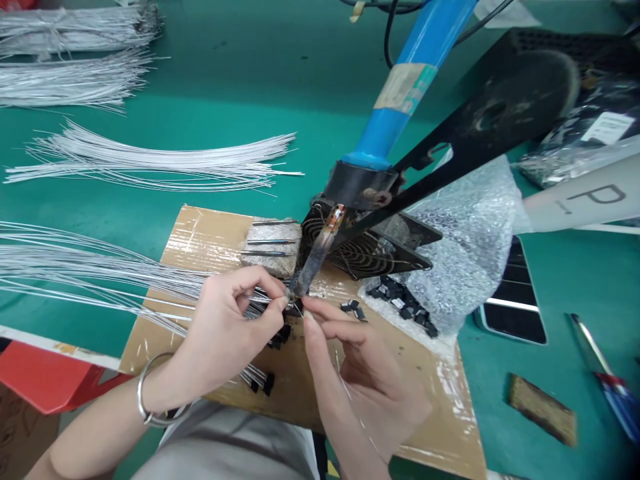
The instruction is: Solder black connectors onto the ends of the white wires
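My left hand (pixel 227 320) pinches a thin white wire (pixel 100 267) from a fanned bundle, its end at the tip of a soldering iron (pixel 320 250). My right hand (pixel 360 363) pinches a small black component (pixel 295 308) at the same tip, thumb and forefinger closed on it. The iron has a blue handle (pixel 410 80) and is fixed in a black stand, pointing down at a cardboard board (pixel 210 233). Finished black parts with leads (pixel 260 380) lie under my left hand.
A small black fan (pixel 365 250) stands behind the iron. Loose black components (pixel 400 303) lie on bubble wrap (pixel 475 227). More white wire bundles (pixel 150 160) lie on the green mat. A phone (pixel 515 307), a brown pad (pixel 543 407) and a tool (pixel 600 367) are at right.
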A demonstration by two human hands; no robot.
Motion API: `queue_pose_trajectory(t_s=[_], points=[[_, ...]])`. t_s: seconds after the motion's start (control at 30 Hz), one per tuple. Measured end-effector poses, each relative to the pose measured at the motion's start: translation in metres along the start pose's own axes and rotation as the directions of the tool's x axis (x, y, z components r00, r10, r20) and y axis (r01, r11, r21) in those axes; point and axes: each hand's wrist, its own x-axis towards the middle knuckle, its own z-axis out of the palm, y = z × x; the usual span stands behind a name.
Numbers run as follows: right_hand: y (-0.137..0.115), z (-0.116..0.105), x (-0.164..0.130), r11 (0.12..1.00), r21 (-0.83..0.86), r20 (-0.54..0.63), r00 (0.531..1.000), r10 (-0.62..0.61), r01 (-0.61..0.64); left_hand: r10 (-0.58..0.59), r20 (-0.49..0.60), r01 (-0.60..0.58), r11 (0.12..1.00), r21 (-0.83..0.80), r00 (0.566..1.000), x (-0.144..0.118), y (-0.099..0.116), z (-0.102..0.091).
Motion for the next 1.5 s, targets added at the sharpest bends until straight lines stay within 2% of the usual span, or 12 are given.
queue_pose_trajectory(t_s=[0.2, 0.43, 0.6, 0.77, 1.5], points=[[-0.007, 0.006, 0.001, 0.999, 0.008, -0.064, 0.997, 0.037, -0.036, 0.008, -0.016, -0.007, 1.0, 0.027, 1.0, -0.002, 0.0, 0.0], [0.0, 0.001, 0.0, 1.0, -0.013, 0.009, 1.0, -0.024, 0.024, 0.005, -0.018, -0.004, 0.999, 0.051, 1.0, -0.004, -0.002, -0.001], [0.002, 0.003, -0.001, 0.999, -0.027, -0.021, 1.0, -0.019, 0.018, -0.001, -0.009, 0.001, 0.999, 0.043, 1.0, -0.003, -0.003, -0.001], [0.001, 0.002, -0.001, 0.998, -0.027, -0.014, 0.998, -0.064, 0.064, 0.009, -0.014, -0.009, 0.999, 0.048, 1.0, -0.003, -0.001, 0.0], [0.003, 0.003, 0.0, 0.998, -0.008, -0.037, 0.997, -0.062, 0.062, 0.018, -0.023, -0.017, 0.998, 0.057, 1.0, -0.004, 0.001, -0.001]])
